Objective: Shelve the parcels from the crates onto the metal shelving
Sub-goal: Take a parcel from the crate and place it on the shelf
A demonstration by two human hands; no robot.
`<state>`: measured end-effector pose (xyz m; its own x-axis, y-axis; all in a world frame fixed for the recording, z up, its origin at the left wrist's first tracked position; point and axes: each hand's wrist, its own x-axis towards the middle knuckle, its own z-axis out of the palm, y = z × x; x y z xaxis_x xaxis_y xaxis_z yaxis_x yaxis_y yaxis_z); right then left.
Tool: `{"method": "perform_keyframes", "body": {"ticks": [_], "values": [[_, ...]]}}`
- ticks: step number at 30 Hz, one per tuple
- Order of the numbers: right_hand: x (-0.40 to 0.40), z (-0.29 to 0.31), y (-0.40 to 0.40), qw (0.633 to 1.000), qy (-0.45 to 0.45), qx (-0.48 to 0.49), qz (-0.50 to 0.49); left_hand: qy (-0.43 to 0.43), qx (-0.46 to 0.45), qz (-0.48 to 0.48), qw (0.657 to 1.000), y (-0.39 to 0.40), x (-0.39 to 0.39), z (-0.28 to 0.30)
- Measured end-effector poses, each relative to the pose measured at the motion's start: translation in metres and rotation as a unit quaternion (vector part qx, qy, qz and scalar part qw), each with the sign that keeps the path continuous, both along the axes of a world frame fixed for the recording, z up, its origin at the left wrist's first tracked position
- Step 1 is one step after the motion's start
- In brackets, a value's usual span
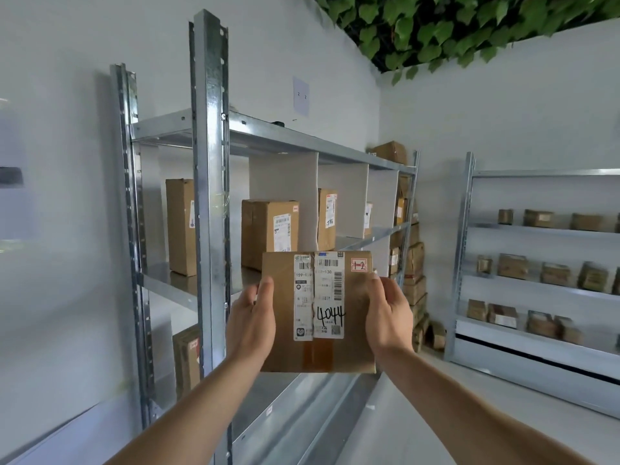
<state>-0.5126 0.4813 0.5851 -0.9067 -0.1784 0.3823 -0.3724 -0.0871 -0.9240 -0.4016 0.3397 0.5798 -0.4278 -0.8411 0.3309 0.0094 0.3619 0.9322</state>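
A flat cardboard parcel [318, 310] is held up in front of the metal shelving [209, 162], gripped at its two side edges: the left hand [250, 325] is curled round the left edge, with the thumb laid on the labelled face, and the right hand [389, 317] is curled round the right edge in the same way. The remaining fingers [374, 274] of both hands are mostly hidden behind the cardboard, so their exact spread cannot be told. Between the two thumbs lie the shipping labels [318, 295], with "4044" written by hand and a small red tag marked "1-2" just above the right thumb. Beyond the fingertips, and a little above them, the middle shelf [161, 286] is seen, where a standing brown box [270, 233] and a taller box [181, 226] farther left are already placed, with white dividers [283, 176] between bays. No crate is in view. The step in hand is judged to be the carrying and placing of this one parcel, possibly with its label being read for a slot. For the next move, the parcel would need to be lifted over the shelf edge, eased into a free gap without the neighbouring boxes being knocked, and only then released.
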Motion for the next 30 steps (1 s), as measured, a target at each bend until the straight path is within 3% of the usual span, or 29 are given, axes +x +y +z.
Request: {"method": "perform_keyframes", "body": {"ticks": [9,23,30], "values": [[-0.084,0.004,0.001,1.0,0.013,-0.002,-0.01,0.003,-0.006,-0.011,1.0,0.007,-0.075,0.012],[-0.238,0.009,-0.032,0.998,0.015,0.01,0.058,-0.006,-0.016,0.058,0.998,-0.014,-0.217,0.019],[-0.309,0.014,-0.025,0.999,0.022,0.001,0.039,-0.004,-0.015,0.062,0.998,-0.015,-0.294,0.02]]}}
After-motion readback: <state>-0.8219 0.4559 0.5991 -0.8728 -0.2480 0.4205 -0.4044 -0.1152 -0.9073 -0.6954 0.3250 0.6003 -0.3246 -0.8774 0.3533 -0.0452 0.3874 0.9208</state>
